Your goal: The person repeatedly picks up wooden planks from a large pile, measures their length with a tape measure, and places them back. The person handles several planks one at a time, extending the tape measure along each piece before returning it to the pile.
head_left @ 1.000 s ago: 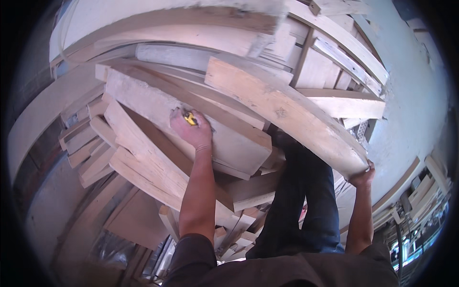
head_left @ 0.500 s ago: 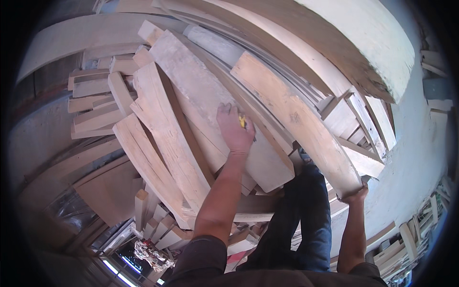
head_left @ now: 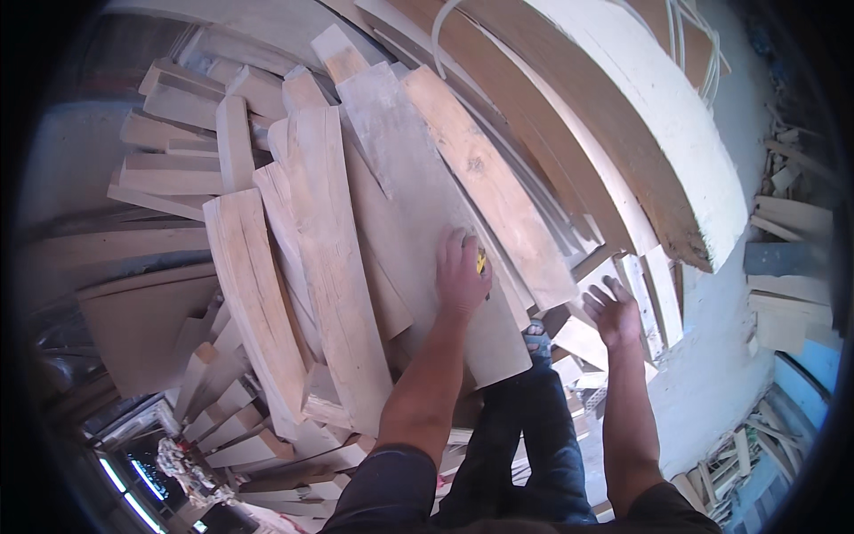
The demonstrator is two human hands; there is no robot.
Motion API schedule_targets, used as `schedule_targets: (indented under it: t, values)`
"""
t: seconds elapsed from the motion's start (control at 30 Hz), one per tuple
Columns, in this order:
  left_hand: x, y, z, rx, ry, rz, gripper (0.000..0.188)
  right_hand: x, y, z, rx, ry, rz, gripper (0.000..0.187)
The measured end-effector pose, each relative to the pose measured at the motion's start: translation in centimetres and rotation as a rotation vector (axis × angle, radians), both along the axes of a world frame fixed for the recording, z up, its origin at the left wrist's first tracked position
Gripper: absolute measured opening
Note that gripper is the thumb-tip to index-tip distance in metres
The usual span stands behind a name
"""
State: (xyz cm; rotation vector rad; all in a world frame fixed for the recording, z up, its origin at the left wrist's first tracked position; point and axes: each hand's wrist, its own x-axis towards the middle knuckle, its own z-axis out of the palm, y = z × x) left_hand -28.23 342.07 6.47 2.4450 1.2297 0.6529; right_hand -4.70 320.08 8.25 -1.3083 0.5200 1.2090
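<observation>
My left hand [head_left: 463, 276] rests knuckles-up on a wide, greyish timber plank [head_left: 422, 187]. Its fingers are curled around a small yellow object [head_left: 481, 260], mostly hidden in the palm, so its kind does not show. Just right of that plank lies a paler wooden beam [head_left: 485, 169] with a dark knot, the two running side by side. Past the beam's near end, my right hand [head_left: 612, 311] is held apart from it with fingers spread and nothing in them. To the left are split, rough-edged beams [head_left: 329, 240].
Large curved timber slabs [head_left: 658, 133] lean along the right of the pile. Short wood blocks [head_left: 173, 173] are stacked at the far left. Offcuts [head_left: 725, 458] lie in a heap at the lower right. My foot [head_left: 536, 343] stands close against the pile.
My right hand has let go of the knotted beam's near end. The beam now lies farther left, alongside the greyish plank. My left hand stays on that plank with the yellow object.
</observation>
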Motion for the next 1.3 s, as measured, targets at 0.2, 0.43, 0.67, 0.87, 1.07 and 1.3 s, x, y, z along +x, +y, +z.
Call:
schedule_targets:
  t: [0.2,0.43,0.67,0.87,1.07,1.3]
  values:
    - [-0.6,0.8,1.4,-0.065,-0.013,0.002,0.048,13.3,-3.3,12.4,-0.344,-1.039,-0.106,0.056]
    - [-0.3,1.4,1.5,-0.127,-0.104,0.004,0.047,13.1,11.5,22.3,-0.421,-1.799,0.998,0.069]
    - [-1.0,1.9,1.7,-0.156,-0.141,0.009,0.046,13.0,12.1,21.8,-0.343,-1.957,1.110,0.094]
    - [-0.8,1.8,1.9,-0.187,-0.131,0.010,0.047,12.8,12.0,22.7,-0.306,-2.083,1.292,0.113]
    - [-0.8,1.9,1.9,-0.135,-0.069,0.014,0.047,12.5,12.6,22.6,-0.338,-2.031,1.249,0.111]
    - [-0.1,1.8,2.0,-0.145,-0.088,-0.007,0.048,12.2,12.1,23.2,-0.362,-1.925,1.174,0.111]
